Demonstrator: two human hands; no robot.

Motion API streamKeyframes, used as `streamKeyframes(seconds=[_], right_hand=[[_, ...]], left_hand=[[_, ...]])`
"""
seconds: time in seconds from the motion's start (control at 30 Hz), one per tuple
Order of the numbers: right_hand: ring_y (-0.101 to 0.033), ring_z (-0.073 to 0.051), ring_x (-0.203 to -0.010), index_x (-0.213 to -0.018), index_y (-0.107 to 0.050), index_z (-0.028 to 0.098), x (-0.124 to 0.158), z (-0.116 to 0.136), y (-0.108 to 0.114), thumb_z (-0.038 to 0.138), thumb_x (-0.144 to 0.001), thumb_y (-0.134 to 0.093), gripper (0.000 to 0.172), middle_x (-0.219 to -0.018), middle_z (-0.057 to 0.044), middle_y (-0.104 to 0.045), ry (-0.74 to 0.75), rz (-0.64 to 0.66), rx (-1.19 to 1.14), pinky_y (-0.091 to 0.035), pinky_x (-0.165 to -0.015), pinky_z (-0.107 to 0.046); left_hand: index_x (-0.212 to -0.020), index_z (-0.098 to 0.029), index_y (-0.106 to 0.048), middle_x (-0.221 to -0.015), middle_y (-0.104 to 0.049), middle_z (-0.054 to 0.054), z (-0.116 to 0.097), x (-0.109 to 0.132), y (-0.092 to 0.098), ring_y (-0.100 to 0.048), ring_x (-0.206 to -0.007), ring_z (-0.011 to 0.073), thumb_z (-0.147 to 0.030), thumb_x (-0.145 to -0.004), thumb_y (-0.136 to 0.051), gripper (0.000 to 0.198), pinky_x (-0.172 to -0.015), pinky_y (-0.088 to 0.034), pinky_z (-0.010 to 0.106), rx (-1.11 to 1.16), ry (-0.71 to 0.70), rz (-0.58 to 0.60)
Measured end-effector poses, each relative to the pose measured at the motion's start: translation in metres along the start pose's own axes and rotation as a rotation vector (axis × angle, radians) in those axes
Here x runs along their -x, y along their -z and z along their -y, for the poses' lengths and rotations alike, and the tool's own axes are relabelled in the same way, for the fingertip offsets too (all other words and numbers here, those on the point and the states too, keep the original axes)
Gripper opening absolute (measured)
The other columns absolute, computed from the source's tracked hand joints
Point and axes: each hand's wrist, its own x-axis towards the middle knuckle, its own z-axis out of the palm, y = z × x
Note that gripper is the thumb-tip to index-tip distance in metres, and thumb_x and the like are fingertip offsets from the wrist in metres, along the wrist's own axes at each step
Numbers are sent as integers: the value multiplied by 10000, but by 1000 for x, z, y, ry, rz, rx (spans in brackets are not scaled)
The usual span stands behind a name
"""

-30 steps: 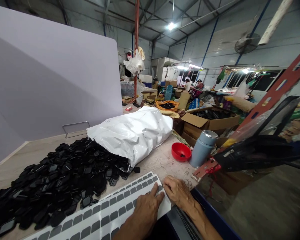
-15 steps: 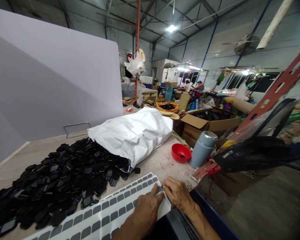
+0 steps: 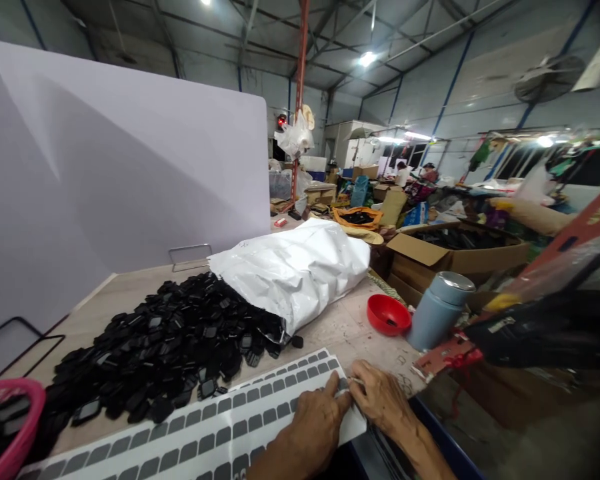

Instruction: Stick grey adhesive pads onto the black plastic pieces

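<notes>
A long white sheet (image 3: 220, 410) with rows of dark grey rounded patches, like stickers, lies along the near table edge. My left hand (image 3: 313, 423) rests on its right part, index finger and thumb stretched out on the surface near a patch by the right end. Beside them, my right hand (image 3: 380, 397) is closed in a pinch at the sheet's right edge; a small thin thing seems to show at the fingertips, too small to name. Beyond the sheet spreads a heap of small black plastic pieces (image 3: 180, 340), like watch casings, some with grey faces.
A white plastic bag (image 3: 300, 270) lies behind the sheet, its mouth towards the heap. Further right are a red bowl (image 3: 389, 315), a blue-grey flask (image 3: 441, 312) and a cardboard box (image 3: 460, 259). A pink basket (image 3: 35, 407) stands at the left edge. A white panel (image 3: 145, 167) rises behind.
The view has swung left, so everything appears further right and the pink basket has come into sight. Both hands keep nearly the same place at the sheet's right end.
</notes>
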Motion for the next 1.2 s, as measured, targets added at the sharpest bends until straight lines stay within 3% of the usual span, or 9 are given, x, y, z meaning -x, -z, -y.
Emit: streamKeyframes(seconds=[0.13,0.23,0.33,0.47,0.67,0.87,1.0,1.1,1.2], right_hand=[[-617,-206,-649,-744,-486,232,5,-10,3,253,-877,-384,169,-698,-21,-618,-39,-37,-35,-376,-583,-295],[-629,-210,-650,-731,-519,241,16,-27,4,379,-877,-394,236,-690,-31,-640,-131,-105,-180,-431,-593,-299],[-663,-227,-738,-809,-609,243,34,-45,-1,470,-841,-436,287,-785,-58,-698,-254,-145,-345,-491,-668,-306],[-688,-235,-848,-890,-676,238,55,-55,-7,540,-796,-487,368,-907,-61,-739,-389,-123,-442,-526,-718,-273],[-693,-218,-825,-860,-691,237,58,-36,-1,558,-787,-512,375,-867,-38,-745,-392,-110,-506,-524,-716,-235],[-665,-202,-784,-857,-695,232,59,-21,1,545,-800,-540,354,-839,-27,-728,-375,-158,-563,-495,-719,-225],[-607,-188,-668,-831,-687,227,57,2,2,569,-795,-542,373,-711,-14,-673,-417,-161,-678,-468,-600,-227],[-526,-148,-544,-862,-694,208,51,29,1,567,-771,-584,387,-648,-2,-612,-432,-68,-884,-411,-497,-227],[-447,-88,-461,-955,-704,194,45,60,-4,547,-735,-644,421,-681,17,-564,-464,-9,-1169,-357,-459,-220]], left_hand=[[-1400,-385,-343,-1463,-368,60,5,13,3,-600,-1039,248,-85,-878,-354,602,-888,-491,395,101,-22,-22],[-1381,-350,-371,-1391,-460,37,19,31,10,-540,-1131,218,-39,-854,-350,612,-935,-458,328,186,40,-139],[-1282,-247,-484,-1166,-595,62,44,55,27,-579,-1033,194,-26,-867,-318,499,-875,-467,290,168,226,-307],[-1128,-199,-525,-1033,-577,66,85,81,54,-612,-867,197,-164,-927,-368,258,-735,-452,296,-80,596,-406],[-915,-198,-529,-911,-576,52,117,80,59,-603,-836,212,-204,-922,-412,117,-676,-385,283,-149,683,-404],[-703,-216,-455,-759,-537,16,125,76,69,-548,-750,192,-285,-926,-376,247,-636,-312,275,63,663,-519],[-668,-223,-403,-644,-472,-21,126,78,76,-477,-627,162,-447,-898,-352,326,-587,-305,264,353,635,-587],[-691,-225,-399,-614,-518,-27,113,73,69,-393,-457,108,-644,-831,-301,452,-460,-265,236,659,581,-514],[-743,-227,-393,-661,-617,9,84,66,52,-316,-359,65,-747,-759,-321,525,-380,-199,214,903,512,-390]])
